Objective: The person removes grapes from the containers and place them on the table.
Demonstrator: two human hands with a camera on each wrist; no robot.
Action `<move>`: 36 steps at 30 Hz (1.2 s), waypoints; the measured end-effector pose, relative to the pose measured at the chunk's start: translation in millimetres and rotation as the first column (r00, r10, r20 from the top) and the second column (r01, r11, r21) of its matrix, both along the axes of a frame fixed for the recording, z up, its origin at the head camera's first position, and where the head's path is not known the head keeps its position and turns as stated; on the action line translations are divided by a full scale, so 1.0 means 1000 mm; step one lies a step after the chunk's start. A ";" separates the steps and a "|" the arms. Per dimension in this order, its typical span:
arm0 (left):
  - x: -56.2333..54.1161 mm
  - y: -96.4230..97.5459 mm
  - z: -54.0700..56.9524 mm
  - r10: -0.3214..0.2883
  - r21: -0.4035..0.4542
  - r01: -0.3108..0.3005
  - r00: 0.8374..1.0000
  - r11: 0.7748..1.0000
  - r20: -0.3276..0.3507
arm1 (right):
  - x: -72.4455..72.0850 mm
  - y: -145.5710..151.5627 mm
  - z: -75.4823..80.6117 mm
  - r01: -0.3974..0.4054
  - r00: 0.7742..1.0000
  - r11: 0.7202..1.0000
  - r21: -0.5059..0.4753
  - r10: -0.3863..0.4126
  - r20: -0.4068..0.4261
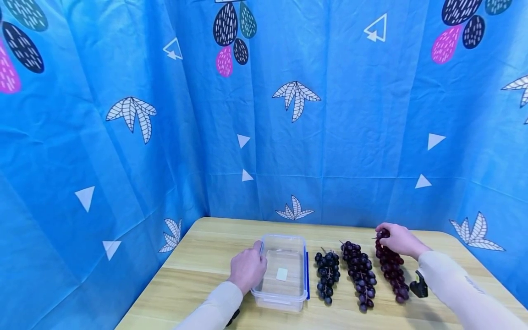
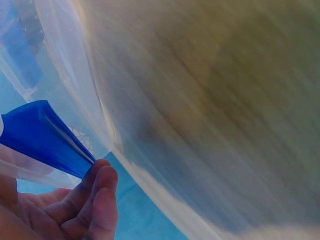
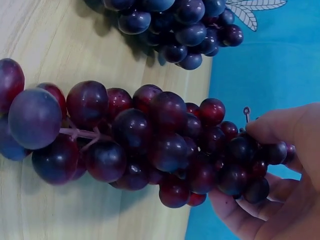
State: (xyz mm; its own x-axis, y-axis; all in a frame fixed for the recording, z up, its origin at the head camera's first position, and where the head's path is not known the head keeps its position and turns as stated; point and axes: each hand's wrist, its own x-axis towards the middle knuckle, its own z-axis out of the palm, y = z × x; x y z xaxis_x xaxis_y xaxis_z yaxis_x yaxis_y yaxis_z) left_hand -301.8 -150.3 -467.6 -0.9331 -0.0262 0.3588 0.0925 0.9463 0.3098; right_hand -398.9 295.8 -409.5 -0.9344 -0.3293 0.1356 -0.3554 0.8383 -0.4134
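My left hand (image 1: 247,268) holds the left side of a clear plastic food container (image 1: 280,300) that has no lid on it. Up close in the left wrist view, the fingers (image 2: 105,200) curl against its blue latch flap (image 2: 45,137). Over at the right, my right hand (image 1: 400,240) grips the far, stem end of a dark red grape bunch (image 1: 392,266). Thumb and fingers wrap its top grapes in the right wrist view, while the rest of the bunch (image 3: 135,130) stretches toward the near side over the table.
Between the container and the red bunch lie a small blackish grape bunch (image 1: 327,275) and a longer purple one (image 1: 359,275). The wooden table (image 1: 185,270) carries all of this. A patterned blue curtain (image 1: 288,151) hangs behind it and along the sides.
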 end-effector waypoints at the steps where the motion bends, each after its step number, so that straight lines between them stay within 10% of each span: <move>1: 0.000 0.000 0.000 -0.002 0.001 0.002 1.000 1.000 0.002 | 0.000 -0.001 -0.001 0.006 1.000 1.000 0.000 -0.006 0.005; 36: -0.002 0.000 -0.002 0.002 -0.014 -0.002 1.000 1.000 -0.016 | -0.001 -0.005 -0.035 0.006 1.000 1.000 0.019 -0.006 0.000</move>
